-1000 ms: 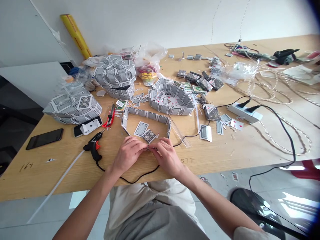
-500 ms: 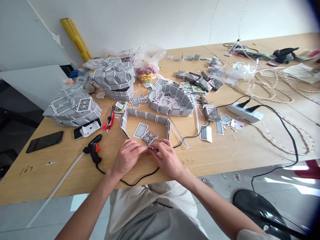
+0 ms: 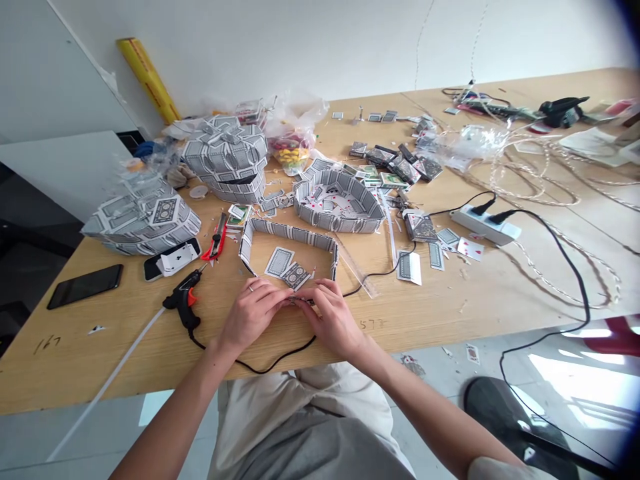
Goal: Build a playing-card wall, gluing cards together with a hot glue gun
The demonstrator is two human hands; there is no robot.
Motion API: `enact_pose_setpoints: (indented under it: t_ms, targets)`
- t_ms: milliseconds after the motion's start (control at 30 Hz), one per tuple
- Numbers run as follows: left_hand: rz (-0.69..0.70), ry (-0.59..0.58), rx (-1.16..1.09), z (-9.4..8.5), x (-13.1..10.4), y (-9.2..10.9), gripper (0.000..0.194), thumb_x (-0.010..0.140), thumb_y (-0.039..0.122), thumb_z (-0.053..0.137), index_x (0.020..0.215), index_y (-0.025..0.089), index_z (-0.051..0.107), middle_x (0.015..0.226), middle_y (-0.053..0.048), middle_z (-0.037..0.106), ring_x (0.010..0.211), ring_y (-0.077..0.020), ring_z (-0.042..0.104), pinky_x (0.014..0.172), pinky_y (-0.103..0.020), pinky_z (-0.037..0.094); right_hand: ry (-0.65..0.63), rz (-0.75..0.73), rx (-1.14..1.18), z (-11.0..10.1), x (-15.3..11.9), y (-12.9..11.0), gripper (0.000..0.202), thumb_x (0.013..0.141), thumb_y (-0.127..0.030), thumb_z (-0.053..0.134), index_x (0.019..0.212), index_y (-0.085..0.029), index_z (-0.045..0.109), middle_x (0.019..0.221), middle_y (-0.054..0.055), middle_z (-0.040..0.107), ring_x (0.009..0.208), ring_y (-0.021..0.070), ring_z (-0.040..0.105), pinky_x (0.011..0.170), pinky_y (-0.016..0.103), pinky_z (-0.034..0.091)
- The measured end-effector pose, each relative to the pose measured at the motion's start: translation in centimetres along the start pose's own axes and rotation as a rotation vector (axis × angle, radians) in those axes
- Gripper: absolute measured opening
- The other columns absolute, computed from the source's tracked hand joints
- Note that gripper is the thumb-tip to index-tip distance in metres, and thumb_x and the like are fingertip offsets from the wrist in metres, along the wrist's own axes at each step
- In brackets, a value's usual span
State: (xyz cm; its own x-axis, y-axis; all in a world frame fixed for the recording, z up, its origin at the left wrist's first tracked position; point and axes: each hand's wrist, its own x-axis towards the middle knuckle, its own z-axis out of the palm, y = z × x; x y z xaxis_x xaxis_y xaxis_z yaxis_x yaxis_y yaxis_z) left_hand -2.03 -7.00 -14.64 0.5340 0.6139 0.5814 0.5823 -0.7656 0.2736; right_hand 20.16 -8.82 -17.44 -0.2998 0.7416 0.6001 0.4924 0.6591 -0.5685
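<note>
The bent card strip [image 3: 295,233] stands on edge on the wooden table [image 3: 425,307], right in front of the person, curving around two loose cards [image 3: 279,262]. Its near side is pinched between the thumbs and fingertips of the left hand [image 3: 253,310] and right hand [image 3: 331,317], which hide most of it — outward from there, a glue gun [image 3: 186,301] lies to the left and a card-walled tray [image 3: 343,221] sits just behind

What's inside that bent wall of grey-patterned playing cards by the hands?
Inside the grey-patterned wall, a light grey-backed playing card and a darker card lie on the pale wooden table. The left hand and right hand hide anything beneath them.
</note>
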Motion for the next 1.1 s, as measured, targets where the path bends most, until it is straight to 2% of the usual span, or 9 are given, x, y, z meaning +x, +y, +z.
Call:
enact_pose_setpoints:
  t_ms: [167, 467, 567, 700, 767, 867, 1100]
  targets:
    - [0.022, 0.045, 0.028, -0.2, -0.1, 0.3, 0.029, 0.101, 0.014, 0.071, 0.128, 0.023, 0.066, 0.107, -0.004, 0.079, 0.097, -0.0195, 0.074, 0.097, -0.039, 0.056, -0.006, -0.011, -0.046, -0.2, 0.2, -0.3, 0.014, 0.109, -0.016, 0.057, 0.117, -0.024, 0.065, 0.094, 0.004, 0.08, 0.082, 0.0217, 0.072, 0.101, 0.048, 0.053]
    - [0.049, 0.012, 0.068, -0.4, 0.1, 0.3, 0.035, 0.101, 0.013, 0.071, 0.134, 0.023, 0.066, 0.118, -0.006, 0.079, 0.107, -0.0204, 0.075, 0.1, -0.039, 0.057, 0.01, -0.029, -0.064, -0.5, 0.4, -0.5, 0.01, 0.109, -0.017, 0.059, 0.117, -0.022, 0.061, 0.094, 0.005, 0.078, 0.08, 0.021, 0.07, 0.1, 0.048, 0.055]
    - [0.056, 0.004, 0.078, -0.4, 0.0, 0.2, 0.033, 0.101, 0.012, 0.07, 0.133, 0.021, 0.066, 0.118, -0.007, 0.079, 0.106, -0.0209, 0.076, 0.098, -0.039, 0.056, -0.004, -0.026, -0.046, -0.7, 0.5, -0.6, 0.019, 0.108, -0.016, 0.059, 0.126, -0.022, 0.059, 0.098, 0.006, 0.079, 0.085, 0.0224, 0.072, 0.103, 0.05, 0.054]
    - [0.045, 0.004, 0.096, -0.4, -0.1, 0.3, 0.027, 0.103, 0.015, 0.067, 0.128, 0.023, 0.067, 0.109, -0.005, 0.079, 0.098, -0.0202, 0.076, 0.095, -0.039, 0.056, -0.071, -0.03, -0.06, -1.5, 0.8, -0.6, 0.046, 0.104, -0.017, 0.063, 0.147, -0.023, 0.048, 0.116, 0.011, 0.078, 0.104, 0.0283, 0.073, 0.11, 0.057, 0.052]
    - [0.046, 0.0, 0.107, -0.5, -0.1, 0.3, 0.025, 0.103, 0.016, 0.068, 0.126, 0.023, 0.068, 0.105, -0.004, 0.079, 0.095, -0.0198, 0.076, 0.094, -0.039, 0.056, -0.114, -0.028, -0.11, -1.7, 0.9, -0.7, 0.055, 0.1, -0.013, 0.063, 0.151, -0.023, 0.044, 0.119, 0.012, 0.077, 0.106, 0.03, 0.073, 0.114, 0.062, 0.049]
    - [0.061, -0.002, 0.118, -0.5, 0.2, 0.4, 0.021, 0.103, 0.015, 0.068, 0.122, 0.022, 0.067, 0.102, -0.004, 0.079, 0.091, -0.0195, 0.075, 0.094, -0.039, 0.055, -0.144, -0.023, -0.13, -1.7, 0.9, -0.5, 0.058, 0.099, -0.006, 0.058, 0.152, -0.023, 0.042, 0.116, 0.011, 0.078, 0.1, 0.0279, 0.074, 0.117, 0.064, 0.045]
    - [0.08, -0.001, 0.132, -0.6, 0.7, 0.5, 0.017, 0.102, 0.014, 0.068, 0.118, 0.021, 0.068, 0.097, -0.004, 0.078, 0.088, -0.0199, 0.074, 0.091, -0.038, 0.054, -0.083, 0.04, 0.003, -0.9, 0.7, 0.2, 0.052, 0.099, -0.005, 0.06, 0.145, -0.025, 0.043, 0.106, 0.007, 0.081, 0.101, 0.0288, 0.076, 0.109, 0.06, 0.049]
